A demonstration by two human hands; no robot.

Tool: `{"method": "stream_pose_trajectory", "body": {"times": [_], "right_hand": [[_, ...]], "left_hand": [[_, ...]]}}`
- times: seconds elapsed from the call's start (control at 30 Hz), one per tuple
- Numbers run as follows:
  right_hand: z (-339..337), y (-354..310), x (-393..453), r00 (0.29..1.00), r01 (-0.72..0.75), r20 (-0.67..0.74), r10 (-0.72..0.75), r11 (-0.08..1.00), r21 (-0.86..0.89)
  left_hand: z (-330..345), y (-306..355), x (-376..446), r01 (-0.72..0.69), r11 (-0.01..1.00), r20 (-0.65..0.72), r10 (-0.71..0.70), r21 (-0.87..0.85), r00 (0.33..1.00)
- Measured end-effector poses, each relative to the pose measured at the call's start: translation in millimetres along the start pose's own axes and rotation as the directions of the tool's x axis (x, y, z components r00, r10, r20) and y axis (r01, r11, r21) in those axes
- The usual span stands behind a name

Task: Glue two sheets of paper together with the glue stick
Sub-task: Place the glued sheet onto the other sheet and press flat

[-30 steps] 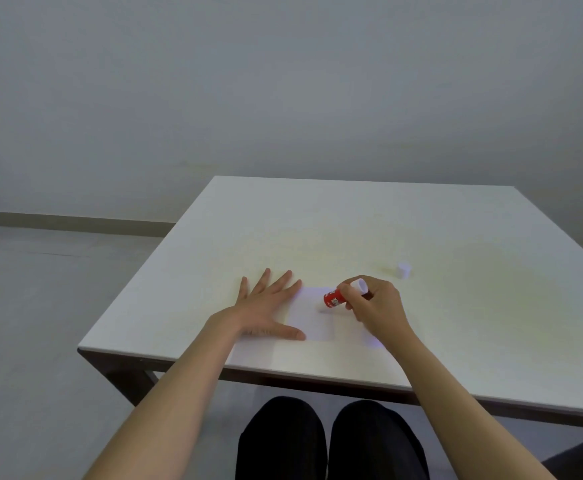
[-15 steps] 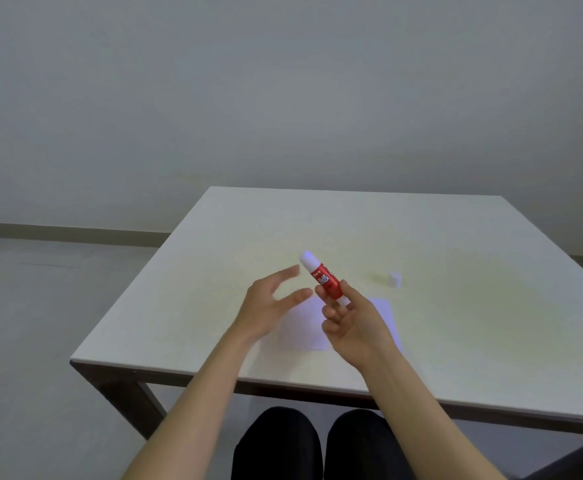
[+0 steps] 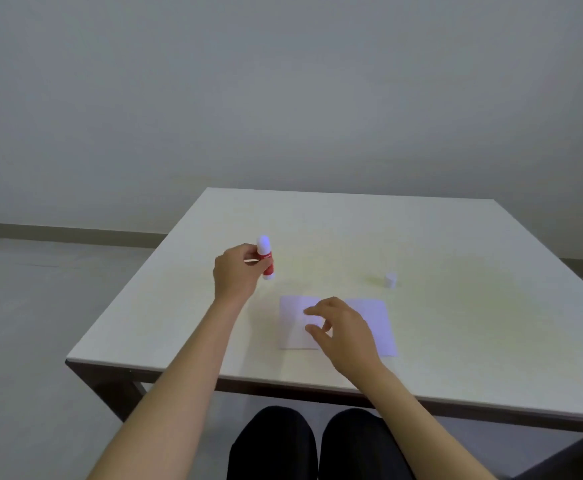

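- Glue stick [image 3: 267, 259]: a red tube with a white end uppermost, held roughly upright, tilted a little. Its lower end is at or just above the table [image 3: 456, 244]; contact cannot be confirmed.
- Left hand [image 3: 236, 271]: fingers are closed around the red body of the glue stick, which is gripped from its left side. The hand is raised over the left part of the table, well apart from the paper.
- Paper [image 3: 375, 322]: white sheets are seen lying flat near the front edge of the table, right of the glue stick. A left part and a right part are visible on either side of the right hand; whether they overlap under the hand cannot be told.
- Right hand [image 3: 343, 332]: fingers are loosely spread and curled, nothing is gripped. The hand is placed over the middle of the paper, fingertips pointing left. Whether the fingertips touch the sheet cannot be told.
- Cap [image 3: 390, 280]: a small white piece is noted standing on the table beyond the paper's far right corner, apart from both hands.
- Table: a white top on a dark frame.
- Knees [image 3: 311, 445]: dark-clad, seen below the front edge of the table.
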State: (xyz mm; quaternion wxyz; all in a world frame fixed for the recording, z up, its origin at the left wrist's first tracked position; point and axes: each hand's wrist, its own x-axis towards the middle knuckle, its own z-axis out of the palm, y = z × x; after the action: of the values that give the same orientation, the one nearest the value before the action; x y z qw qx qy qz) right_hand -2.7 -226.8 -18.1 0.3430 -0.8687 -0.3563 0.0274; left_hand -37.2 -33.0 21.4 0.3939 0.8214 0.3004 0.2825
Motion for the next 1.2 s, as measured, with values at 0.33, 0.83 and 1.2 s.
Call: {"method": "stream_pose_trajectory", "body": {"times": [0.33,0.83,1.2], "right_hand": [[6.1,4.3,8.9,0.923,0.36,0.274,-0.272,0.862,-0.357],[15.1,0.1,9.1,0.847,0.524,0.265,-0.46,0.647,-0.553],[-38.5,1.7,18.9,0.914,0.062,-0.405,0.009,0.985,0.162]], "left_hand": [[17.0,-24.2,11.6,0.041,0.998,0.0,-0.041,0.044,0.999],[22.0,-40.0,-23.1,-0.052,0.994,-0.327,0.017,-0.099,0.945],[46.2,10.1,-72.5,0.347,0.878,0.463,-0.17,-0.331,0.87]]}}
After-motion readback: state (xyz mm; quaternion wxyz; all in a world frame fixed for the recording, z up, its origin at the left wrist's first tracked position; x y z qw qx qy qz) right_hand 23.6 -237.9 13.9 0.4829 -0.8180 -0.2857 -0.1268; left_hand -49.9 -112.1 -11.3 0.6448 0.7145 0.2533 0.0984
